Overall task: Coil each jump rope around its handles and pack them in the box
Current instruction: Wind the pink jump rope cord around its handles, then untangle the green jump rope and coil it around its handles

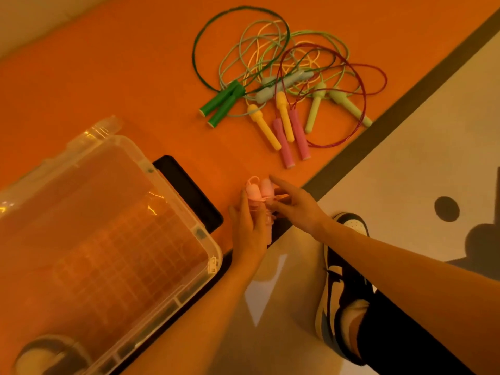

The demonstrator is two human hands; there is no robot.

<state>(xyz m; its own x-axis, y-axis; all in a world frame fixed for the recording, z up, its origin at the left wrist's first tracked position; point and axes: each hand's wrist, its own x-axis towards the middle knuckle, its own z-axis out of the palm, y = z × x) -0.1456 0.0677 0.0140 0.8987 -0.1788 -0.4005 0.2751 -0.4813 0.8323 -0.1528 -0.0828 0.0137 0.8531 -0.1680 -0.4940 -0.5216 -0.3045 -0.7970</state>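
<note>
Nothing here can be read. The clear box, the handles of the loose jump ropes, the pink jump rope and the shoe show no lettering, label, brand name or number that can be made out. The view is soft and tinted orange.

storage box left on mat | coiled jump rope just right of it | loose jump ropes behind, apart
</note>
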